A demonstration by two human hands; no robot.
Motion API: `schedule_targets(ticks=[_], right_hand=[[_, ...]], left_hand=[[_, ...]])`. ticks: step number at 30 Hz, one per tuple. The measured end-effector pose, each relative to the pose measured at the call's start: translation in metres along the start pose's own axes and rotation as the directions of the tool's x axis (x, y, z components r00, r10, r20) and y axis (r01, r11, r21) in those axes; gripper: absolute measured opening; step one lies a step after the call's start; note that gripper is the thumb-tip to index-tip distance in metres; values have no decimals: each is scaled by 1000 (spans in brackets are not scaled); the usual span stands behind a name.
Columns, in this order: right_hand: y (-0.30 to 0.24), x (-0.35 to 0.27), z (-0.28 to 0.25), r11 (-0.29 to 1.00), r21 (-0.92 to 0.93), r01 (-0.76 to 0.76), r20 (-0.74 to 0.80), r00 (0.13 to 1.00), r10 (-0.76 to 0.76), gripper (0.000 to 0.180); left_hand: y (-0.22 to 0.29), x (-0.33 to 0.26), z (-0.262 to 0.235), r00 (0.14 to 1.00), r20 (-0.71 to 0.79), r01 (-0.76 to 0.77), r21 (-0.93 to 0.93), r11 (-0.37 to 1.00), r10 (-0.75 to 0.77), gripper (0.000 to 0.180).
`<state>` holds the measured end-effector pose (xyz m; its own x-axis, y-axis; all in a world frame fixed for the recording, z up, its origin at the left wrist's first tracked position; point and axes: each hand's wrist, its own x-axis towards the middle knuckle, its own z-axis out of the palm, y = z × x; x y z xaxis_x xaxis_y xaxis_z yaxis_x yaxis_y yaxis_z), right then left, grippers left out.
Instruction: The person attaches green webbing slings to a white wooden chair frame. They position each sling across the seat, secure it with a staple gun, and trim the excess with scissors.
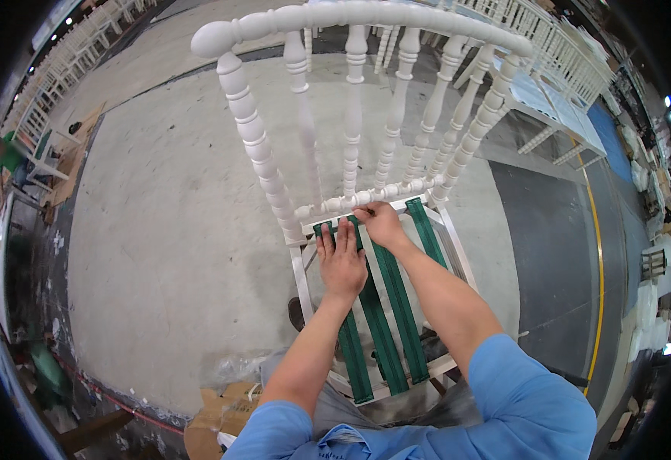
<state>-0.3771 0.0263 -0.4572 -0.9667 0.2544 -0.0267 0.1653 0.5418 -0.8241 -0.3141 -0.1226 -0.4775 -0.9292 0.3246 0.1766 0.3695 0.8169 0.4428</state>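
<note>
In front of me stands a white chair [252,126] with a turned-spindle back and an open seat frame. Several green webbing straps [400,310] run from front to back across that frame. My left hand [343,264] lies flat with fingers spread over the rear ends of the left-hand straps. Close beside it, my right hand [381,224] is closed at the back seat rail, by the end of a middle strap. Its fingertips pinch together there; anything small between them is too hidden to name. The rightmost strap [426,238] lies under neither hand.
More white chairs [550,115] stand at the far right, near a yellow floor line [599,284]. Cardboard [224,418] and clear plastic lie on the floor at lower left. A person in green [9,157] is at the far left, beside other white chairs.
</note>
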Motion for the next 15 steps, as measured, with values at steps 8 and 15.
schedule_targets(ticks=[8, 15], right_hand=[[57, -214, -180, 900, 278, -336, -265, 873, 408, 20], [87, -517, -408, 584, 62, -809, -810, 301, 503, 23]], left_hand=[[-3, -4, 9, 998, -46, -32, 47, 998, 35, 76], [-22, 8, 30, 979, -66, -185, 86, 979, 191, 59]])
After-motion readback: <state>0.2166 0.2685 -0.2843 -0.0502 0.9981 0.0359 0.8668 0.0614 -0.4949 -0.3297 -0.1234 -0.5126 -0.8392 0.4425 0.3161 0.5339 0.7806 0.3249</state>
